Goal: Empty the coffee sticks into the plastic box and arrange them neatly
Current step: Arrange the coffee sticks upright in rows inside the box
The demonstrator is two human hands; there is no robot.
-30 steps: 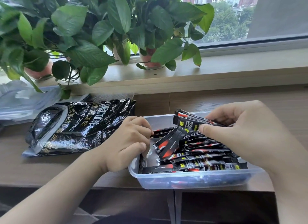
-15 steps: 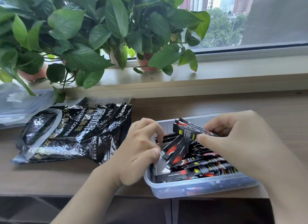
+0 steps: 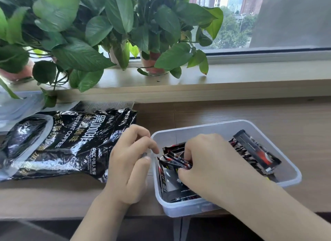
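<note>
Whereas it earlier held sticks farther back, the right hand (image 3: 215,161) now clutches black-and-red coffee sticks (image 3: 176,161) inside the plastic box (image 3: 197,135), just right of the left hand (image 3: 129,169) pinching its rim.

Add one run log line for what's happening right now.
right hand: gripping coffee sticks inside plastic box | left hand: pinching box rim | coffee bag: lying left of box

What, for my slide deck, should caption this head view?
Right hand grips black foil coffee sticks inside a clear rectangular plastic box; left hand pinches its rim.
</note>
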